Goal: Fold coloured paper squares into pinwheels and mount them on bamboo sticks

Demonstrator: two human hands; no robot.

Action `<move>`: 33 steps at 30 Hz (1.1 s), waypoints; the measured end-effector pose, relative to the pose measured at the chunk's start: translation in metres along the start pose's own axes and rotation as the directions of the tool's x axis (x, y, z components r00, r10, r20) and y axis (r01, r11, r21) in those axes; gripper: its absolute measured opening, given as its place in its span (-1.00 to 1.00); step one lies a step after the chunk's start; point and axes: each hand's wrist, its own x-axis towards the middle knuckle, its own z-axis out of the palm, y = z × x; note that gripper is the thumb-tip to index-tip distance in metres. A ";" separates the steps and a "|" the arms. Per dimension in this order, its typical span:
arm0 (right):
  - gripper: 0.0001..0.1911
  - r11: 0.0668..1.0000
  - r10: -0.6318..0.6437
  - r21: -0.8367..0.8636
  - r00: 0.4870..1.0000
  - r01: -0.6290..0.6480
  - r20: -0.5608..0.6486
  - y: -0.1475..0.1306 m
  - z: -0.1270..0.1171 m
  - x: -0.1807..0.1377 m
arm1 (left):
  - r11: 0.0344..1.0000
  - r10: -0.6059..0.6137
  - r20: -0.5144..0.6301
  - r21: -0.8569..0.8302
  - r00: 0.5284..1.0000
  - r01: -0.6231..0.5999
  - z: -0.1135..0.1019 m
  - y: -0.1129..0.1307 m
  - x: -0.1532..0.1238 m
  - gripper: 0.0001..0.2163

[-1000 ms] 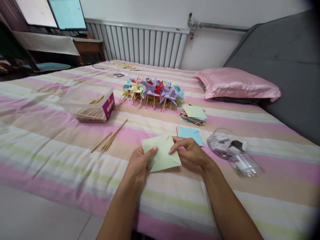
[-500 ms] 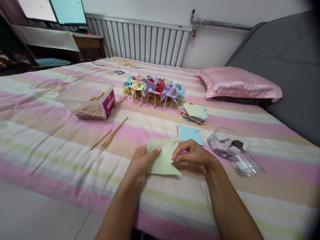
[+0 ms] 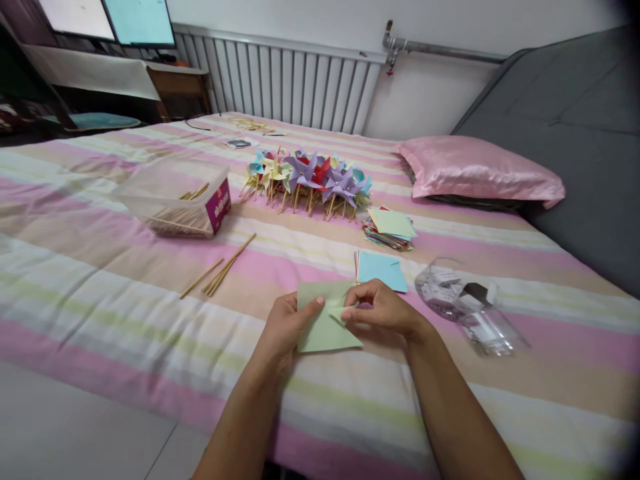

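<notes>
I'm holding 1 pale green sheet [image 3: 320, 337] just above the bedspread [image 3: 125, 327]; clock is read from it. My L fingers [image 3: 311, 309] are gripping its 9 o'clock side, thumb on top; my R fingers [image 3: 361, 293] are pinching 1 corner flap [image 3: 337, 312], bent in twd the middle from approx 3. 2 paper piles are lying close: blue-topped pile [image 3: 381, 269] at 2, green-topped stack [image 3: 393, 223] btw 1 & 2. Pinwheels [image 3: 303, 171] are standing bunched at 12, overlapping, so can't get an exact no. Loose sticks [image 3: 227, 270] are lying btw 9 & 10: 1 apart, several bunched. Clear box [image 3: 150, 183] at 10 is holding more; its purple label [image 3: 219, 205] is showing white lettering, can't read it. 2 clear containers [image 3: 493, 333] are sitting nr 3, 1 w/ white printed slips [image 3: 444, 292], text too small.
</notes>
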 end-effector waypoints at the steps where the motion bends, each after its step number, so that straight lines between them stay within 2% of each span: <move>1: -0.75 1.000 0.002 -0.008 1.000 -0.002 -0.001 0.000 0.000 0.000 | 1.000 0.002 0.005 -0.006 1.000 -0.002 0.000 0.000 0.000 -0.66; 12: -0.75 0.998 0.024 -0.048 0.998 -0.027 -0.055 0.001 0.001 0.002 | 1.000 -0.007 0.016 -0.015 1.000 0.007 0.002 -0.001 -0.001 -0.62; 17: -0.77 0.997 0.019 -0.078 0.999 -0.023 -0.041 0.002 0.001 0.002 | 1.000 -0.002 0.025 0.008 1.000 0.002 0.002 -0.001 -0.001 -0.65; 27: -0.77 0.996 0.043 -0.080 0.995 -0.050 -0.085 -0.004 0.004 0.001 | 0.996 0.028 -0.095 0.089 0.995 -0.019 0.003 -0.008 0.005 -0.63; 33: -0.80 0.992 0.031 -0.117 0.996 -0.041 -0.087 -0.004 0.004 0.002 | 0.995 0.040 -0.114 0.090 0.993 -0.029 0.004 -0.008 0.005 -0.65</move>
